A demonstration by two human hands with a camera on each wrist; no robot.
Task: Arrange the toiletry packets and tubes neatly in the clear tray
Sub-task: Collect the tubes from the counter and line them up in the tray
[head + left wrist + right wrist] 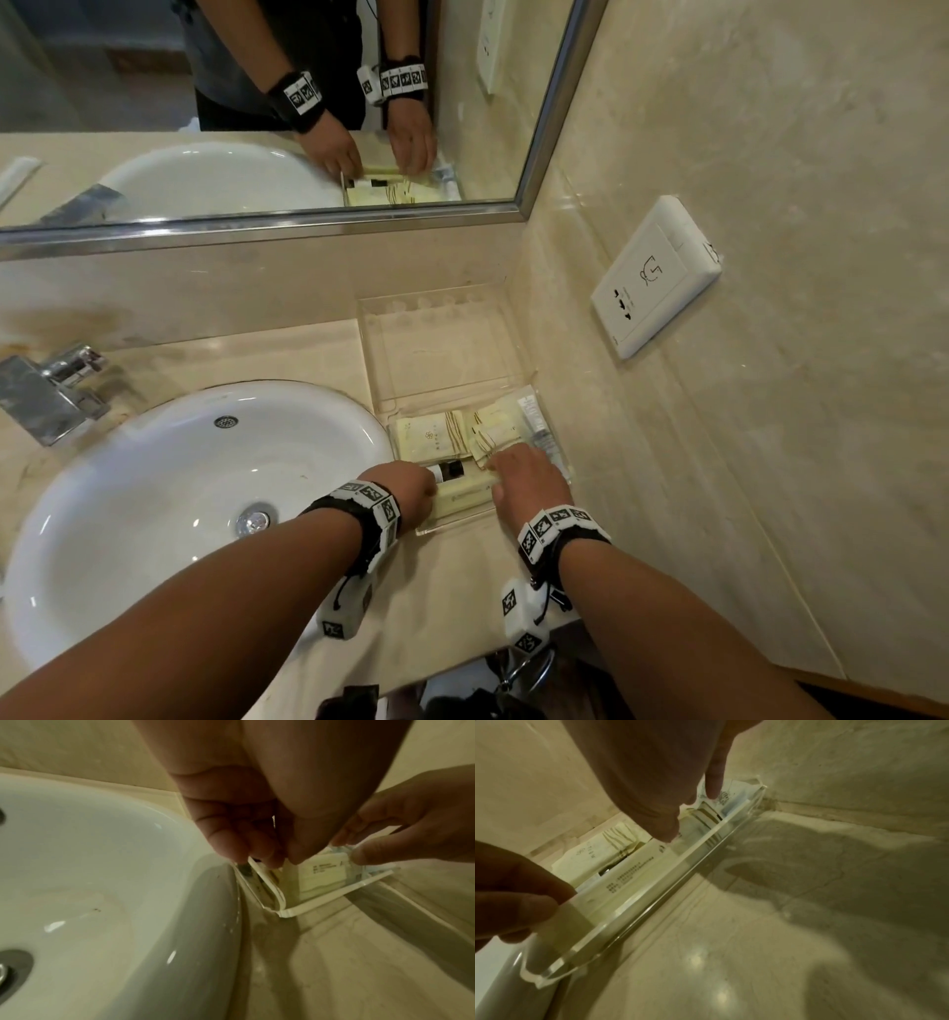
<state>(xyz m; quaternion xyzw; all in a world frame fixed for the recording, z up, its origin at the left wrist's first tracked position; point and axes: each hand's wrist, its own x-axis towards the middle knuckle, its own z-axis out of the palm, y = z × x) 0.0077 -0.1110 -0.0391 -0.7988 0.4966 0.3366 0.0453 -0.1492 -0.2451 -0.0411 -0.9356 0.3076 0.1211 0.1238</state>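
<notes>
Reaching into the clear tray (447, 527) at the right end of the table (308, 354), close to the side wall, I have both hands on a long cream packet (464, 496) lying along the tray's near wall. My left hand (408, 485) pinches the packet's left end with curled fingertips (259, 850), and my right hand (529, 478) holds the other end between thumb (359, 856) and fingers. Just behind the packet lies a tube with a dark cap (451, 470), and beyond that a flat square packet (423, 437) on the left and a loose heap of smaller cream packets (495, 429) in the middle. A slim white tube (534, 416) lies along the tray's right wall. The white basin (154, 488) sits just left of the tray, touching or nearly so; I cannot tell which.
</notes>
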